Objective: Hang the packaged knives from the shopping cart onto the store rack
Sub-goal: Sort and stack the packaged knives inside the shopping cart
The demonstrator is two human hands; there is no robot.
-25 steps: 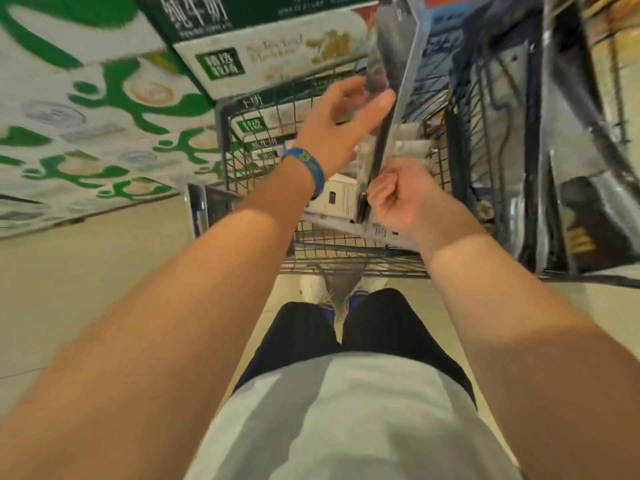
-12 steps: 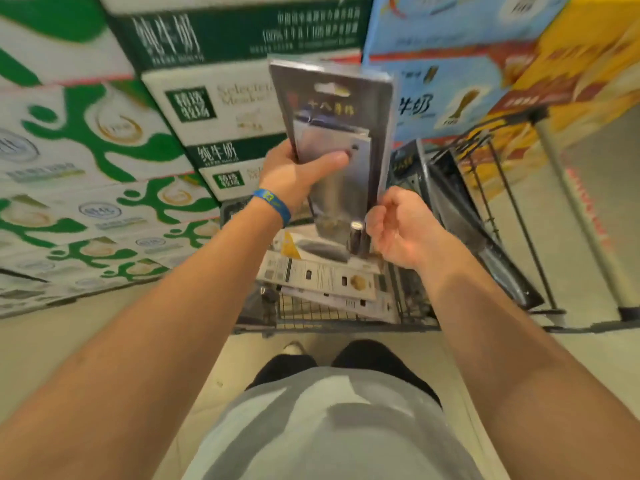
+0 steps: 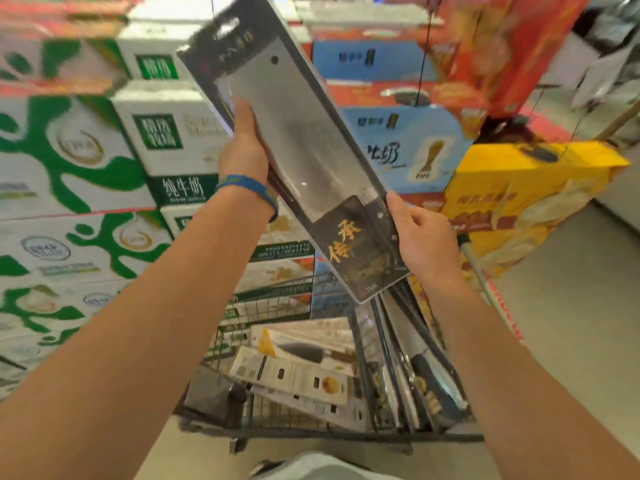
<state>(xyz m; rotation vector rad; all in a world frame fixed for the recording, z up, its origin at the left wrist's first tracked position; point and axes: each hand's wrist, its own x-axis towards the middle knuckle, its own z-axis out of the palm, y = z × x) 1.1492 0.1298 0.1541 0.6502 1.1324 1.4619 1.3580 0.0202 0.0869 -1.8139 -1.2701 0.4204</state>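
- Holding one packaged knife (image 3: 301, 157) up in the centre of the frame, tilted, with its hang slot (image 3: 227, 27) toward the upper left and its handle end toward the lower right, well above the shopping cart (image 3: 273, 304).
- Grasping it with both hands: left hand (image 3: 244, 150) clasped along the left edge beside the blade, right hand (image 3: 420, 237) pinching the lower right edge next to the handle.
- Judged as partway through one cycle: lifted clear of the cart, not yet hung.
- Cannot see the store rack anywhere, so cannot tell how many packs already hang there. Behind the pack, only stacked milk cartons (image 3: 86, 150) at the left and coloured boxes (image 3: 519, 188) at the right.
- Plenty left to do, by the look of the cart at lower centre: flat packs (image 3: 298, 375) lying in the basket, upright packs (image 3: 412, 362) standing on edge along its right side.
- Next, probably: turning toward the rack, finding a free hook, threading the slot over it, letting go, then reaching down for another.
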